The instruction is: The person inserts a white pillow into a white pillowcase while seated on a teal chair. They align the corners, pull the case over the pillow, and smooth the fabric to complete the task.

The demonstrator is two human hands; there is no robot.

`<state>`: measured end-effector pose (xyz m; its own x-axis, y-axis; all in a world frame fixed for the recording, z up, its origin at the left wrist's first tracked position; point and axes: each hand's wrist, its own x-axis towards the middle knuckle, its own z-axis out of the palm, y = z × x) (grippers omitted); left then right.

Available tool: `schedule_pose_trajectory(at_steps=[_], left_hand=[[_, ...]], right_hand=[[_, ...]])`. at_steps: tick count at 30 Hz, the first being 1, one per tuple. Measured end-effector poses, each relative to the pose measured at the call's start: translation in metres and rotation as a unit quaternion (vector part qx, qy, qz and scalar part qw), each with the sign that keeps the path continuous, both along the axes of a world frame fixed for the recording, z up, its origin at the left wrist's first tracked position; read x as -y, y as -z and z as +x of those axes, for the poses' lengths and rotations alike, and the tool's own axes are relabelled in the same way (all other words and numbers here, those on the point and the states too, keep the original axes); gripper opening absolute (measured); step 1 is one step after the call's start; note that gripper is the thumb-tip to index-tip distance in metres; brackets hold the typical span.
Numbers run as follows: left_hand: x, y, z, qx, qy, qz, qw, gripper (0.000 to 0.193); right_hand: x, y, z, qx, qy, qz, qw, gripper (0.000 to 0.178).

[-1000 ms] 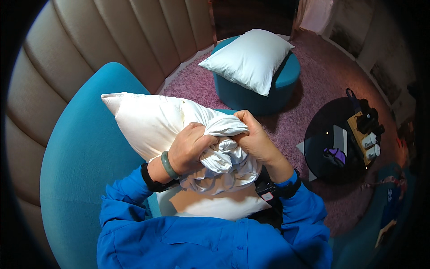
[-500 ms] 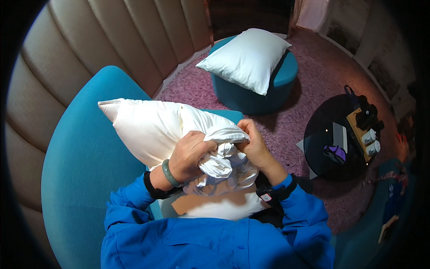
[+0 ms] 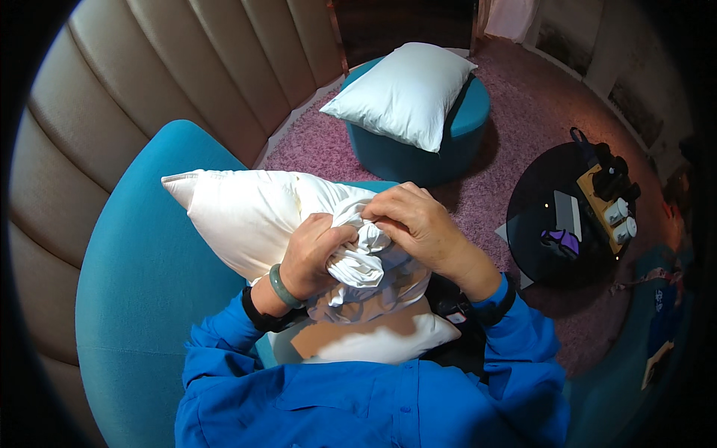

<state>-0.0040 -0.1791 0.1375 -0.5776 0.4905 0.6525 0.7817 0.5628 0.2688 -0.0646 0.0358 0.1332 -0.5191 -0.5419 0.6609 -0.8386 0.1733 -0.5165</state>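
Note:
A white pillow (image 3: 239,216) lies before me on the teal seat, one pointed corner toward the left. White cloth, seemingly a pillowcase (image 3: 355,269), is bunched in thick folds over the pillow's right part. My left hand (image 3: 308,255), with a green bangle at the wrist, is closed round the gathered folds. From the other side, my right hand (image 3: 422,224) pinches the upper edge of the bunched cloth, its fingers bent downward. Below the folds, close to my body, more white pillow surface (image 3: 418,340) shows; whether it is the same pillow, I cannot tell.
Another white pillow (image 3: 407,93) rests on a round teal ottoman (image 3: 411,160) ahead. To the right, a dark round table (image 3: 526,224) holds a wooden tray (image 3: 595,201) with white cups and a purple-and-black item (image 3: 562,243). A curved teal backrest (image 3: 142,291) rises at left.
My right hand has moved left and up, from the right edge of the cloth to its top near my left hand. The left hand keeps its hold.

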Motion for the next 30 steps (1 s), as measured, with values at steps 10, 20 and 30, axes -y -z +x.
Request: schedule_pose_trajectory(at_steps=[10,20,30], left_hand=[[0.000,-0.002,0.003,0.013,-0.009,0.013,1.000,0.042],[-0.004,0.000,0.001,0.026,-0.016,0.020,0.999,0.040],[-0.005,-0.002,0.002,0.044,-0.004,0.008,0.999,0.040]], right_hand=[[0.001,0.015,0.019,-0.087,0.139,-0.110,0.980,0.026],[0.000,0.010,0.036,0.091,0.031,-0.111,0.989,0.018],[-0.001,0.015,0.036,0.057,0.049,-0.093,0.993,0.018]])
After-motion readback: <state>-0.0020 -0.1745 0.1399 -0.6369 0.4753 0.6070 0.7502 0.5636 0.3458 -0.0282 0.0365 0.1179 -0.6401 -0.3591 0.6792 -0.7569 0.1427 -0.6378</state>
